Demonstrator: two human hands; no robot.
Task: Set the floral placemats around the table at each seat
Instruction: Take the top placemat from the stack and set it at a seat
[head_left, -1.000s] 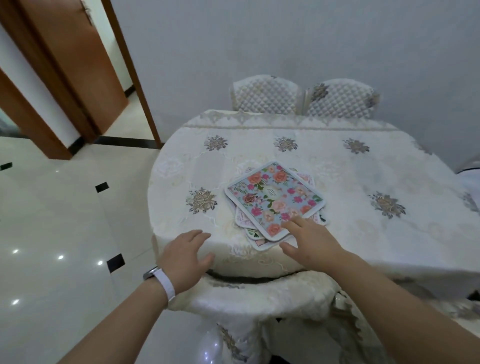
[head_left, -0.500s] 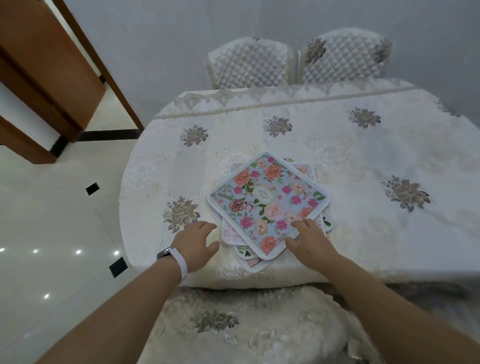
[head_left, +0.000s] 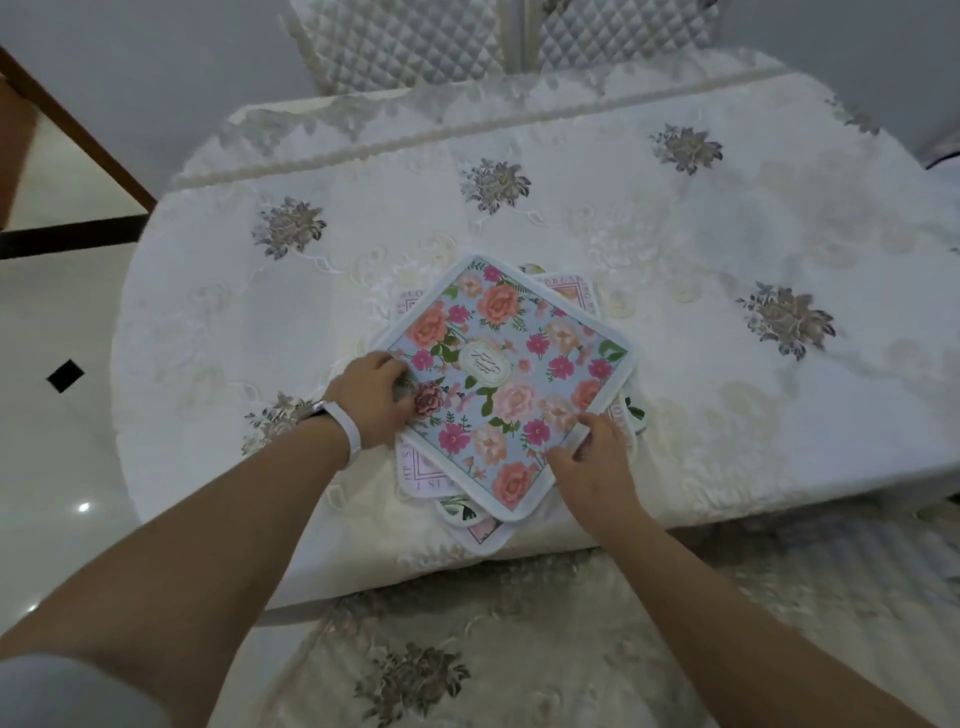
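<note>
Nearest you, a chair seat (head_left: 415, 675) under an embroidered cream cover sits just below the table's edge, between your two forearms. Your left hand (head_left: 371, 397), with a white wristband (head_left: 349, 434) at the wrist, has its fingers curled over the left corner of the top placemat (head_left: 511, 374) and grips it there. Your right hand (head_left: 597, 462) pinches the same mat's lower right edge between thumb and forefinger. The top placemat, pale blue with pink and peach flowers and a white border, is turned so that its corners point toward and away from you. It lies between your hands, on a loose stack of other placemats (head_left: 421, 473) whose corners fan out beneath it. Motion blur makes it unclear whether the top mat is raised off the stack or resting on it.

The stack lies near the front edge of the tabletop (head_left: 701, 249), which is covered by a cream cloth embroidered with grey-brown flowers. At the far side stand two chairs with quilted backs, the left chair (head_left: 405, 41) beside the right chair (head_left: 623, 31), against a plain pale wall. To the left are a glossy white floor (head_left: 52, 467) with black inset tiles and a brown wooden door frame (head_left: 78, 130).
</note>
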